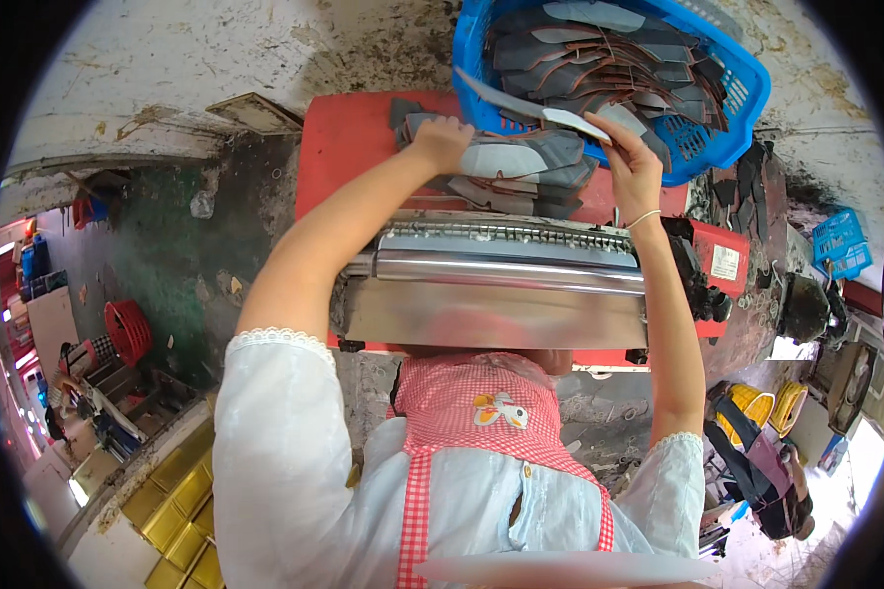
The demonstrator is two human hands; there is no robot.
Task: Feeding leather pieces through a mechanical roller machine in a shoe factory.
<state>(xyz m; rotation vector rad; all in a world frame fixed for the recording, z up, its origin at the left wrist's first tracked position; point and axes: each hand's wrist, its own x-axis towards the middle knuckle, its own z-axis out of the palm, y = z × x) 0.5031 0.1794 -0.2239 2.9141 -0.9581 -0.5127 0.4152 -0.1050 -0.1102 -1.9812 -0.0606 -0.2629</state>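
My right hand (634, 162) pinches one end of a long, curved, flat grey-and-white piece (521, 104), raised over the near rim of a blue plastic basket (759, 93). My left hand (444, 145) is curled over the left part of a pile of similar grey pieces (525, 162); its fingertips are partly hidden. This pile lies on the red top (339, 147) of a machine. Just nearer to me runs the machine's shiny metal roller (511, 270), with a ridged shaft behind it and a smooth metal plate (491, 314) in front.
Many more dark grey pieces with reddish edges (599, 69) fill the basket. A wall stands behind the machine. On the left floor are a red basket (128, 332) and yellow trays (182, 501). At right are a small blue basket (842, 243) and another person (771, 471).
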